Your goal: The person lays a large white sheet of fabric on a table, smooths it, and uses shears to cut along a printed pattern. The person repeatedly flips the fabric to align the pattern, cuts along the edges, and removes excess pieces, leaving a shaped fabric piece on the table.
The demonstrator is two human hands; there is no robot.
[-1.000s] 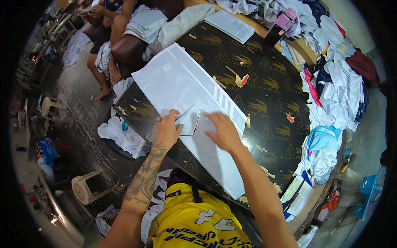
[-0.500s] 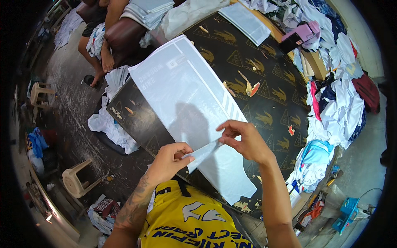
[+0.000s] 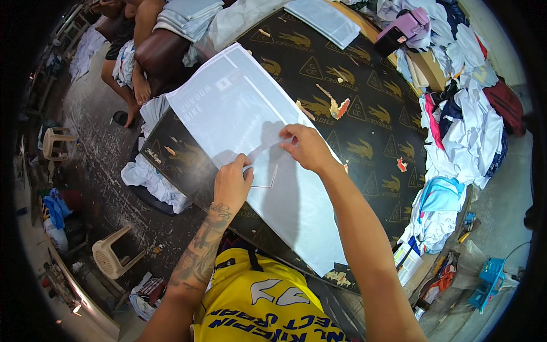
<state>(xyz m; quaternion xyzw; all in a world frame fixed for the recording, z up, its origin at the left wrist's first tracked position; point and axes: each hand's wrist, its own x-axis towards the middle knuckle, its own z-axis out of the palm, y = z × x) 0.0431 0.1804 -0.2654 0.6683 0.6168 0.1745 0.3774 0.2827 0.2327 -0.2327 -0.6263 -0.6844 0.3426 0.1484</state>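
A long pale, thin sheet (image 3: 225, 128), or a stack of such sheets, lies slantwise across the dark tabletop, with faint printing near its far end and a tapered near end. Over its middle, a small pale piece (image 3: 264, 174) with a thin dark lower edge spans the gap between my hands. My left hand (image 3: 232, 178) pinches its left side, thumb against fingers. At its upper right, the bent fingers of my right hand (image 3: 307, 147) pinch the other side. Whether the piece is cloth, paper or plastic I cannot tell. Shadows of my hands fall on the long sheet.
The black tabletop (image 3: 364, 122) has gold printed figures and torn patches. A folded pale sheet (image 3: 322, 21) lies at its far edge. Heaped garments (image 3: 461, 131) line the right side, with a pink case (image 3: 403, 28) above. A person's legs (image 3: 137, 68) show far left, near plastic stools (image 3: 114, 251).
Both hands have moved away from me along the long sheet, carrying the small piece, which now sits lower against its surface. The view has shifted slightly.
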